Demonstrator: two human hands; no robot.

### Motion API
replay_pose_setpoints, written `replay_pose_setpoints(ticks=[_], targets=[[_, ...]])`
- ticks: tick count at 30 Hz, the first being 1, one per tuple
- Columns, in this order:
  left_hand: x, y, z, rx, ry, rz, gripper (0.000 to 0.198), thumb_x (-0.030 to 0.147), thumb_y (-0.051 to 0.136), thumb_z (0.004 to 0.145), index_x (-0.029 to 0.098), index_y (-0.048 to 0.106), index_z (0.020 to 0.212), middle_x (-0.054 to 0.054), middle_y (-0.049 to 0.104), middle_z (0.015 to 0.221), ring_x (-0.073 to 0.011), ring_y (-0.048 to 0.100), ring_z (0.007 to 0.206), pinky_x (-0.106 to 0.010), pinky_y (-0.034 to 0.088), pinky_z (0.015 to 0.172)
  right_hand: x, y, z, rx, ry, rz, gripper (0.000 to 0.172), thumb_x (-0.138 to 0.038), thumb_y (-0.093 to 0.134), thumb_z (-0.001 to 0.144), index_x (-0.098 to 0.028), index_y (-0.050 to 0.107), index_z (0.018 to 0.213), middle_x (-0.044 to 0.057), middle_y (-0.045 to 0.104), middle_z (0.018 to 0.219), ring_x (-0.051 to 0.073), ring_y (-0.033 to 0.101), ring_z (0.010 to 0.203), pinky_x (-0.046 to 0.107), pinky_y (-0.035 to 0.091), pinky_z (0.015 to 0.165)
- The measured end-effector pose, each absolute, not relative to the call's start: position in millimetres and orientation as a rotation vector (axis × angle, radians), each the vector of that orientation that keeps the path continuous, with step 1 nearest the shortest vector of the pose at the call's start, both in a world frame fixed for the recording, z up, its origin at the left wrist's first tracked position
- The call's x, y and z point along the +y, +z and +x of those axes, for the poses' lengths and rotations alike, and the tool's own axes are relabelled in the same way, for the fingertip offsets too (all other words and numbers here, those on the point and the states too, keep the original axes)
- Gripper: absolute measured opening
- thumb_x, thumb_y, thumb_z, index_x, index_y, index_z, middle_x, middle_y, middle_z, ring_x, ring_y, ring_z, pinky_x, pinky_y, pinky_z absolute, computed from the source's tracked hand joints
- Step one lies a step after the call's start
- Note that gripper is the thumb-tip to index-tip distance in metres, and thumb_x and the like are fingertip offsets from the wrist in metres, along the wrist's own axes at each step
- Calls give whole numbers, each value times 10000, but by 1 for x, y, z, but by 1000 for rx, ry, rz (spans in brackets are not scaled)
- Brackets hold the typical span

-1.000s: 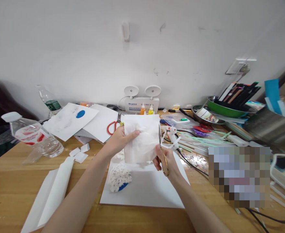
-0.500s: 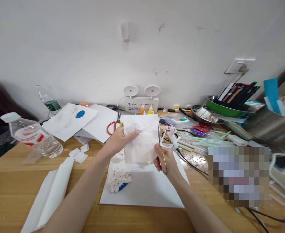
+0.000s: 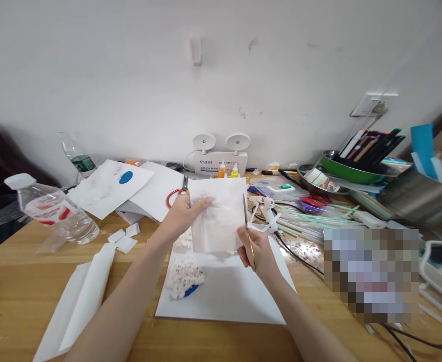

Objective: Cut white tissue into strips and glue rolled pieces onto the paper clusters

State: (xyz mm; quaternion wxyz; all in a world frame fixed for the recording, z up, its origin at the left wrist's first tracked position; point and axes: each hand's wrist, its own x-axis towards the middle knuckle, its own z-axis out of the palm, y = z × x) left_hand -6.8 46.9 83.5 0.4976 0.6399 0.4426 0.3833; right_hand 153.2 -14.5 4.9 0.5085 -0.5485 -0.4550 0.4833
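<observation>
My left hand [image 3: 185,213] pinches a piece of white paper [image 3: 221,221] near its left edge, thumb on top and fingers behind. The paper is held up, slightly creased around the thumb. In my right hand [image 3: 256,246] is a pair of gold-handled scissors [image 3: 245,213], its blades upright along the paper's right edge; whether they touch it I cannot tell. Below lies a white sheet [image 3: 239,296] bearing a clump of white crumbly bits [image 3: 185,274] over a blue patch [image 3: 191,290]. Behind my left hand, red-handled scissors [image 3: 174,197] are partly covered.
A water bottle [image 3: 55,208], small white pieces [image 3: 125,244] and folded paper [image 3: 81,306] lie at left. To the right are a glue gun [image 3: 268,208] with its cord, plastic sticks [image 3: 330,221] and a green bowl [image 3: 351,166] of markers. An emergency light [image 3: 221,163] stands against the wall.
The scissors in my right hand have turned, and their blades now show more fully beside the paper's right edge. My left hand and the paper have shifted slightly left.
</observation>
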Motion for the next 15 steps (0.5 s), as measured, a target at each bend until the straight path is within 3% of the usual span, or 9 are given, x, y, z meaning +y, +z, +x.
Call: replay_pose_setpoints(ticks=[5, 9, 15], targets=[[48, 82, -8, 1121, 915, 1574, 327, 439, 609, 684, 116, 614, 637, -14, 602, 588, -118, 514, 520, -204, 363, 443, -14, 2, 154, -1131, 1143, -1332, 563, -714, 443, 662, -191, 359, 472, -63, 342, 255, 33, 259, 219, 171, 169, 267], [47, 83, -8, 1085, 921, 1570, 317, 422, 625, 670, 108, 638, 713, -36, 629, 661, -150, 555, 606, -224, 416, 505, -15, 3, 154, -1128, 1153, -1347, 559, -717, 449, 652, -196, 351, 475, -61, 351, 256, 40, 275, 216, 173, 185, 262], [45, 85, -6, 1112, 937, 1586, 338, 450, 621, 654, 113, 642, 641, -26, 607, 558, -165, 567, 576, -242, 437, 498, -16, 6, 153, -1128, 1161, -1351, 574, -739, 394, 662, -199, 354, 474, -55, 352, 255, 47, 274, 210, 179, 188, 255]])
